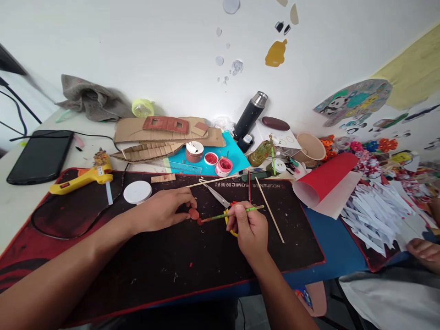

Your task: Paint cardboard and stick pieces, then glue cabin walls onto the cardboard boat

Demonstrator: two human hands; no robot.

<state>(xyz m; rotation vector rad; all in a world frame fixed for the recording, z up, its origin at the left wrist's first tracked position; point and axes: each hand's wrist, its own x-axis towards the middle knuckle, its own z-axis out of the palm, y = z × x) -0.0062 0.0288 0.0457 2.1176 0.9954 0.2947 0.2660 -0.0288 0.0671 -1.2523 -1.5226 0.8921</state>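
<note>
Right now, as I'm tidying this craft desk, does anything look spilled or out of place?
Scissors lie open on the black mat, partly under the right hand, and a red paint pot stands uncapped behind. Small paint specks dot the mat; no spill.

a yellow plastic hot glue gun (82, 178) lies near the left edge of the desk (17, 206), beside a flat black tablet (40, 156). a crumpled grey cloth (92, 98) sits at the far left corner. a black steel flask (250, 117) leans at the far edge, and a rolled red paper sheet (323, 181) lies toward the right.
</note>
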